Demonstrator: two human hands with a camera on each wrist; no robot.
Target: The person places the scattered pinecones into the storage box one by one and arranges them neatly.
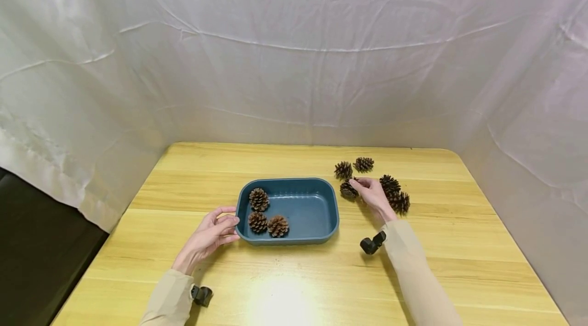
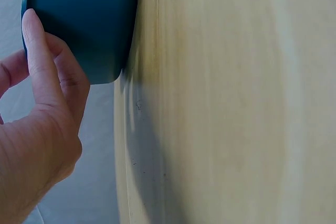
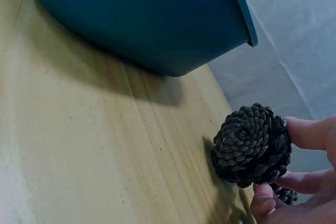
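Observation:
A dark blue rectangular dish (image 1: 294, 241) stands on the table with three brown pine cones at its left end: one cone (image 1: 259, 199) farther back, another cone (image 1: 258, 222) in front of it, and a third cone (image 1: 278, 226) beside that. My left hand (image 1: 212, 233) holds the dish's left end, its thumb at the rim and fingers against the outer wall. Right of the dish, my right hand (image 1: 371, 196) pinches a dark pine cone (image 3: 247, 142) between thumb and fingers. The right wrist view shows this cone's scaly underside facing the camera, close over the tabletop.
Behind my right hand lie two dark pine cones, one (image 1: 343, 170) near the held cone and another (image 1: 364, 164) farther back. Several more cones (image 1: 398, 202) cluster right of that hand. The wooden table (image 1: 294, 275) is bordered by pale curtains (image 1: 312, 81) at back and sides.

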